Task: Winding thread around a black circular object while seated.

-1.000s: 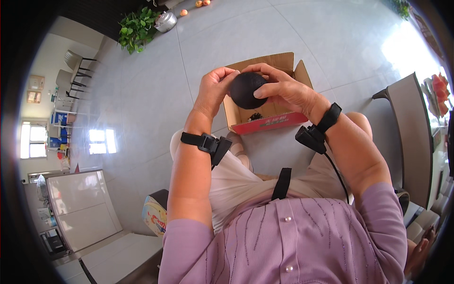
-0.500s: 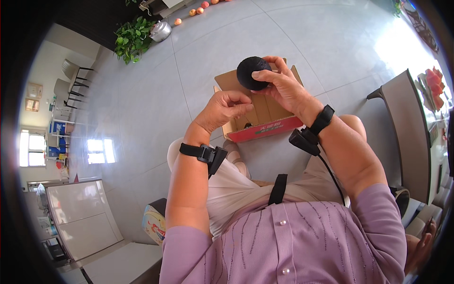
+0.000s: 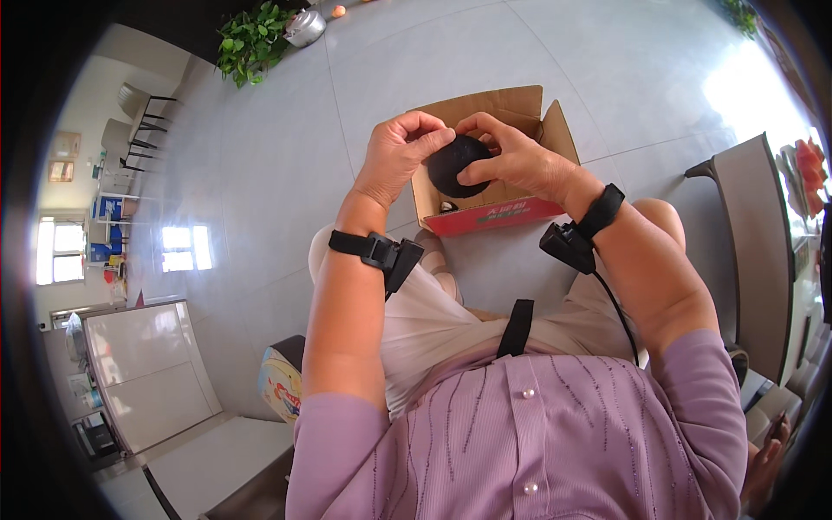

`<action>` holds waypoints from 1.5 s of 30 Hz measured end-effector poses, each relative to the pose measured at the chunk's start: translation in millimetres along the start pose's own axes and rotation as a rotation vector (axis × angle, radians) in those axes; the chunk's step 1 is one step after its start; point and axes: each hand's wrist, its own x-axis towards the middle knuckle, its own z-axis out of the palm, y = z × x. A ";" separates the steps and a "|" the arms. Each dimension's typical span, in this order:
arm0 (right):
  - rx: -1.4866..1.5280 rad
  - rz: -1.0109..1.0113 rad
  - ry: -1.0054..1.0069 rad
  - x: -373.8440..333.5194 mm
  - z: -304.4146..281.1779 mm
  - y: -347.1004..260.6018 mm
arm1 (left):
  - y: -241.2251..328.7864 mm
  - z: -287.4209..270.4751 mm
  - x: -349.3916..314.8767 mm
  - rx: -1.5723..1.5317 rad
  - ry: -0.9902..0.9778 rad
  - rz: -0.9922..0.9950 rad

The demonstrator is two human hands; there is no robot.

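My right hand (image 3: 524, 165) grips a black ball (image 3: 458, 166) with a matte, slightly rough surface, fingers and thumb wrapped round its right side. At the ball's upper left edge my left hand (image 3: 400, 156) is closed, thumb and forefinger pinched together. Whatever is in that pinch is too small to make out. Both hands are over an open cardboard box (image 3: 524, 211) with a red front, standing on the floor before my knees. Inside its near left corner lies a small dark and white thing (image 3: 448, 207).
Grey tiled floor (image 3: 416, 52) surrounds the box. A potted green plant (image 3: 251, 45), a metal kettle (image 3: 305, 29) and a peach-coloured fruit (image 3: 339, 11) are at the far left. To the right stands a low table (image 3: 737, 208). A cable (image 3: 617, 316) runs from my right wrist strap.
The ball has come down and a little left in my right hand. My left hand has risen, and its pinched fingers now meet the ball's edge. The view has shifted slightly.
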 end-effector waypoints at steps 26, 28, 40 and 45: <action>0.928 -0.261 0.076 3.5 -14.4 -5.7 | -10.7 2.6 3.9 0.155 -0.140 -0.145; 0.911 -0.245 0.153 2.9 -14.0 -6.0 | -13.5 4.5 0.7 0.171 -0.182 -0.121; 0.368 -0.136 0.195 8.2 -8.8 7.0 | 4.8 1.9 -2.4 -0.203 -0.036 0.051; 0.407 -0.042 0.040 6.3 -6.6 8.2 | -0.2 -1.8 3.7 -0.122 0.046 0.056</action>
